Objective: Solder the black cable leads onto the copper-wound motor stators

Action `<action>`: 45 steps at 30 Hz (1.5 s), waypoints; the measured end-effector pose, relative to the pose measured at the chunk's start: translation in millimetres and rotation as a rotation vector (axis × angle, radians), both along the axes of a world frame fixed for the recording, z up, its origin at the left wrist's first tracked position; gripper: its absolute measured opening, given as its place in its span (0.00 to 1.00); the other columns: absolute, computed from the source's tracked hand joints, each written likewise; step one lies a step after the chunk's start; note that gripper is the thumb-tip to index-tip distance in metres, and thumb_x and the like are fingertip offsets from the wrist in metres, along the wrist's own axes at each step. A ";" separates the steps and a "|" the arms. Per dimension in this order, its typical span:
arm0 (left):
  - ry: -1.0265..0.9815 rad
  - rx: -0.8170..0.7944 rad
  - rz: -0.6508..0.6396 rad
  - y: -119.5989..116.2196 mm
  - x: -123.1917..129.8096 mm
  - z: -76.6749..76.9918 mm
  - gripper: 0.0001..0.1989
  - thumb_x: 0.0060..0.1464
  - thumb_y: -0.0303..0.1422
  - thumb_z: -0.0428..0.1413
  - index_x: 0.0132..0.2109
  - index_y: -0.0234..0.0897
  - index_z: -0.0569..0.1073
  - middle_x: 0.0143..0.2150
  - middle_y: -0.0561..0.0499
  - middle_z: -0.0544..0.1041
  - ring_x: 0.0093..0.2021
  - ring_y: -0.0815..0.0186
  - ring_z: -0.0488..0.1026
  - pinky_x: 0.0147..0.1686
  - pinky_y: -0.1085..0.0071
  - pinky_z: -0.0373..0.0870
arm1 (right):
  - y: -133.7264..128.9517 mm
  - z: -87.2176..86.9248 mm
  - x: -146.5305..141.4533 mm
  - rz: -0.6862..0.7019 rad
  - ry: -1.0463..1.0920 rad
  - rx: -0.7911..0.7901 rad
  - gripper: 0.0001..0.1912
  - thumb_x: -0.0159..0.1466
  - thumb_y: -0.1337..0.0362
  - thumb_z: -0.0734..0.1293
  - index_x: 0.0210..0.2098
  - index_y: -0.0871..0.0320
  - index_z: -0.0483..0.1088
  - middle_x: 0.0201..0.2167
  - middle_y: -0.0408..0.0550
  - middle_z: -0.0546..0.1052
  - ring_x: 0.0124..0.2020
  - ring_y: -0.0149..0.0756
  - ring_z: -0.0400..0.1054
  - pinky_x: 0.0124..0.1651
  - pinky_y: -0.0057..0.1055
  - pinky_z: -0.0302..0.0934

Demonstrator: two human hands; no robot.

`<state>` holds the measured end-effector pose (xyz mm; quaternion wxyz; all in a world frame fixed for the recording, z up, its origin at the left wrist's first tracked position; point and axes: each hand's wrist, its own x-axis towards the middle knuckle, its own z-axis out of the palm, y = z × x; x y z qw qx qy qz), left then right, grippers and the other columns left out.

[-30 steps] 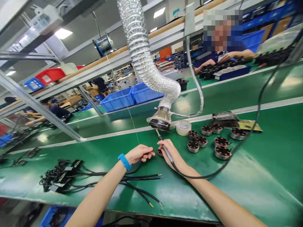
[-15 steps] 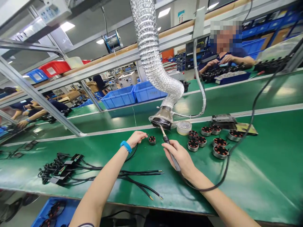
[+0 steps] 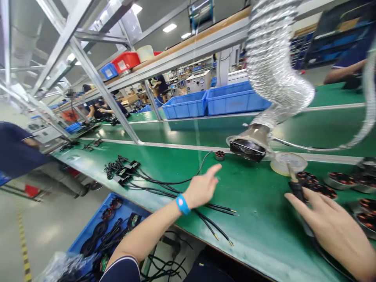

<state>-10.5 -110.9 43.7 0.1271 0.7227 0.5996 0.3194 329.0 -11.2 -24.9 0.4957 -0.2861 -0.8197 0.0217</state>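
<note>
My left hand (image 3: 204, 186), with a blue wristband, hovers over the green bench above black cables, its index finger stretched out and nothing seen in it. Just beyond the fingertips stands a small round motor coil part (image 3: 219, 155), with a thin dark cable reaching up to it. In my right hand (image 3: 331, 223) is a soldering iron (image 3: 297, 192), its tip upward in front of a tape roll (image 3: 288, 163). Beneath my left hand lie black cables with bare ends (image 3: 216, 227); they run left to a bundle with small boards (image 3: 126, 172).
A silver exhaust duct (image 3: 276, 74) hangs down to a black-grilled nozzle (image 3: 248, 149). Several motor parts (image 3: 342, 180) sit at the right. Blue bins (image 3: 185, 105) stand behind. A blue crate (image 3: 88, 235) of parts is below the bench edge. A person (image 3: 26, 156) stands at left.
The view has swung left. My left hand has left the round part and come back over the cables. My right hand with the iron has moved away from the nozzle, to the right.
</note>
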 end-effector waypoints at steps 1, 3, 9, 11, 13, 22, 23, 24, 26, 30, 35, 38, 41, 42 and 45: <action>0.108 -0.044 -0.038 -12.9 6.5 -7.8 0.22 0.64 0.34 0.48 0.64 0.38 0.63 0.39 0.48 0.78 0.36 0.64 0.73 0.40 0.69 0.68 | 5.2 -7.7 1.2 -0.022 -0.102 0.034 0.28 0.70 0.46 0.50 0.44 0.49 0.78 0.45 0.67 0.72 0.50 0.44 0.70 0.48 0.52 0.59; 0.277 -0.126 -0.081 -28.9 13.4 -22.1 0.17 0.62 0.39 0.52 0.54 0.35 0.72 0.41 0.44 0.78 0.39 0.61 0.74 0.40 0.68 0.68 | 13.4 -21.0 3.1 -0.102 -0.240 0.079 0.32 0.70 0.51 0.44 0.47 0.51 0.77 0.46 0.69 0.70 0.52 0.45 0.68 0.46 0.54 0.57; 0.348 -0.194 -0.188 -32.2 5.6 -29.6 0.15 0.62 0.41 0.53 0.36 0.36 0.77 0.36 0.45 0.77 0.36 0.62 0.74 0.35 0.70 0.64 | -6.8 -11.8 -10.1 -0.071 -0.204 -0.067 0.29 0.69 0.46 0.49 0.41 0.52 0.77 0.42 0.67 0.71 0.40 0.47 0.70 0.38 0.50 0.60; 0.221 -0.243 -0.220 -26.8 3.7 -25.4 0.16 0.62 0.40 0.53 0.32 0.36 0.77 0.32 0.47 0.77 0.33 0.64 0.72 0.34 0.71 0.62 | -25.0 -2.0 -27.0 -0.018 -0.200 -0.243 0.23 0.69 0.46 0.56 0.44 0.53 0.75 0.45 0.62 0.72 0.41 0.48 0.71 0.40 0.46 0.64; 0.036 -0.289 -0.190 -18.1 3.5 -22.4 0.19 0.63 0.40 0.50 0.30 0.36 0.77 0.28 0.49 0.75 0.30 0.67 0.70 0.33 0.72 0.61 | -40.8 3.2 -48.3 -0.019 -0.175 -0.334 0.17 0.70 0.52 0.58 0.49 0.53 0.71 0.43 0.54 0.75 0.37 0.42 0.73 0.35 0.35 0.68; -0.525 -0.462 0.000 21.9 26.0 -22.3 0.22 0.49 0.50 0.59 0.29 0.31 0.73 0.20 0.57 0.63 0.22 0.74 0.56 0.23 0.75 0.50 | -62.3 6.8 -106.5 0.133 -0.092 -0.286 0.11 0.68 0.61 0.64 0.49 0.54 0.63 0.50 0.54 0.64 0.48 0.40 0.68 0.51 0.37 0.65; -0.531 -0.485 -0.016 23.3 28.8 -21.9 0.21 0.49 0.48 0.60 0.28 0.31 0.73 0.20 0.57 0.64 0.22 0.74 0.57 0.23 0.75 0.51 | -61.6 6.8 -107.3 0.109 -0.089 -0.294 0.12 0.67 0.60 0.65 0.49 0.54 0.63 0.50 0.54 0.64 0.47 0.40 0.68 0.50 0.37 0.66; -0.543 -0.515 -0.042 24.4 31.1 -21.2 0.18 0.49 0.45 0.59 0.28 0.31 0.73 0.20 0.56 0.65 0.22 0.73 0.59 0.24 0.75 0.53 | -60.8 6.7 -107.6 0.092 -0.085 -0.305 0.13 0.67 0.60 0.66 0.50 0.54 0.63 0.50 0.54 0.63 0.47 0.41 0.68 0.50 0.37 0.66; -0.571 -0.577 -0.089 26.3 34.1 -19.0 0.14 0.50 0.40 0.57 0.28 0.31 0.74 0.19 0.55 0.68 0.21 0.74 0.60 0.23 0.75 0.53 | -59.5 6.2 -107.2 0.087 -0.067 -0.326 0.13 0.67 0.61 0.65 0.51 0.53 0.63 0.51 0.54 0.63 0.48 0.41 0.68 0.50 0.37 0.66; -0.621 -0.665 -0.082 30.0 35.7 -13.0 0.14 0.50 0.41 0.57 0.28 0.32 0.74 0.18 0.57 0.64 0.17 0.76 0.52 0.19 0.75 0.45 | -59.3 6.8 -106.2 0.139 -0.016 -0.366 0.11 0.69 0.62 0.63 0.50 0.54 0.63 0.49 0.53 0.63 0.49 0.40 0.67 0.51 0.36 0.66; -0.731 -0.737 -0.057 30.9 37.5 -11.4 0.16 0.47 0.42 0.59 0.28 0.31 0.72 0.19 0.58 0.62 0.16 0.78 0.49 0.18 0.74 0.38 | -61.4 9.3 -104.9 0.190 0.033 -0.400 0.09 0.69 0.63 0.63 0.48 0.54 0.63 0.48 0.51 0.63 0.50 0.38 0.66 0.52 0.35 0.65; -0.827 -0.829 -0.187 27.9 38.0 -12.6 0.18 0.45 0.44 0.62 0.33 0.30 0.75 0.21 0.57 0.64 0.17 0.79 0.48 0.18 0.74 0.36 | -61.7 9.9 -105.0 0.210 0.052 -0.423 0.08 0.69 0.63 0.63 0.47 0.54 0.62 0.48 0.51 0.64 0.50 0.38 0.66 0.52 0.35 0.64; -0.823 -0.846 -0.243 27.4 36.5 -13.1 0.24 0.45 0.50 0.62 0.34 0.29 0.77 0.20 0.58 0.61 0.17 0.79 0.48 0.18 0.74 0.37 | -59.9 9.8 -105.3 0.202 0.066 -0.430 0.08 0.69 0.62 0.63 0.46 0.54 0.63 0.47 0.50 0.64 0.49 0.37 0.66 0.52 0.35 0.64; -0.801 -0.829 -0.213 28.6 35.7 -13.1 0.25 0.45 0.52 0.62 0.33 0.29 0.77 0.19 0.59 0.60 0.17 0.78 0.48 0.18 0.74 0.37 | -58.9 9.4 -104.9 0.200 0.067 -0.429 0.07 0.69 0.62 0.63 0.46 0.54 0.63 0.47 0.50 0.64 0.49 0.38 0.66 0.53 0.36 0.64; -0.704 -0.683 -0.028 34.6 34.7 -12.5 0.24 0.45 0.52 0.62 0.28 0.31 0.74 0.18 0.60 0.59 0.18 0.78 0.48 0.18 0.75 0.40 | -56.7 4.9 -101.5 0.208 0.080 -0.409 0.08 0.68 0.61 0.64 0.46 0.53 0.64 0.47 0.51 0.66 0.49 0.39 0.67 0.52 0.37 0.65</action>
